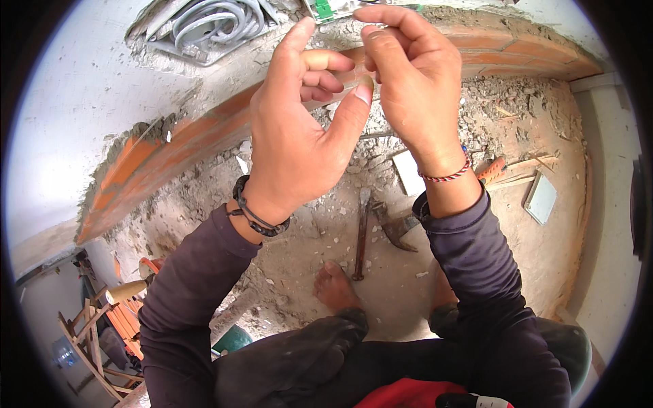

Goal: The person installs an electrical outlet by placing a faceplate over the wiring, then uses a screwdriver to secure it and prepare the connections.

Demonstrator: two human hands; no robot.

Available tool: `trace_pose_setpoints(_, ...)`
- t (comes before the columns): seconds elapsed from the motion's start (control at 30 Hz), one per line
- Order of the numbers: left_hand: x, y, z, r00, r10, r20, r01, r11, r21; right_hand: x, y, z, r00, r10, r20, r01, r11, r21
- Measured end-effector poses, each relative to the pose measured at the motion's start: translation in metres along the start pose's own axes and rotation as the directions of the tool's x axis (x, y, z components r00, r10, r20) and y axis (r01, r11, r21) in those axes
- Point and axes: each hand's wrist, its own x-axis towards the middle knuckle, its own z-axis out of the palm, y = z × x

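Note:
Both my hands are raised in front of the chipped wall, close to a green and white fitting (322, 9) at the top edge. My left hand (292, 129) has its index finger stretched up toward the fitting, the other fingers half bent and the thumb apart. To its right, my right hand (420, 88) reaches up with the index finger extended and the thumb bent below it. I see nothing held in either hand. Left of the fitting, a recessed wall box (197, 56) holds coiled grey cable (221, 27).
A hammer (399, 230) and a rusty chisel (362, 238) lie between my bare feet. Rubble (507, 112) lines the exposed brick (476, 41). White plates (542, 197) and an orange-handled tool (492, 170) lie right. At lower left are orange bricks (127, 326) and a wooden frame (95, 343).

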Motion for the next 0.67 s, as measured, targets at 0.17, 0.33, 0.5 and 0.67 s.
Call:
trace_pose_setpoints(0.17, -0.018, -0.003, -0.003, 0.987, -0.155, 0.033, 0.154, 0.988, 0.010, 0.004, 0.030, -0.012, 0.994, -0.098, -0.037, 0.077, 0.923, -0.376)
trace_pose_setpoints(0.33, -0.038, -0.007, -0.003, 0.955, -0.292, 0.055, 0.294, 0.954, -0.051, 0.012, 0.049, -0.006, 0.982, -0.173, -0.077, 0.118, 0.878, -0.464)
trace_pose_setpoints(0.5, -0.047, -0.009, -0.010, 0.943, -0.325, 0.075, 0.329, 0.942, -0.059, 0.015, 0.054, 0.001, 0.993, -0.088, -0.077, 0.052, 0.922, -0.383)
trace_pose_setpoints(0.67, -0.053, -0.008, -0.018, 0.893, -0.424, 0.152, 0.441, 0.892, -0.101, 0.013, 0.062, -0.002, 0.996, 0.015, -0.089, -0.040, 0.956, -0.291)
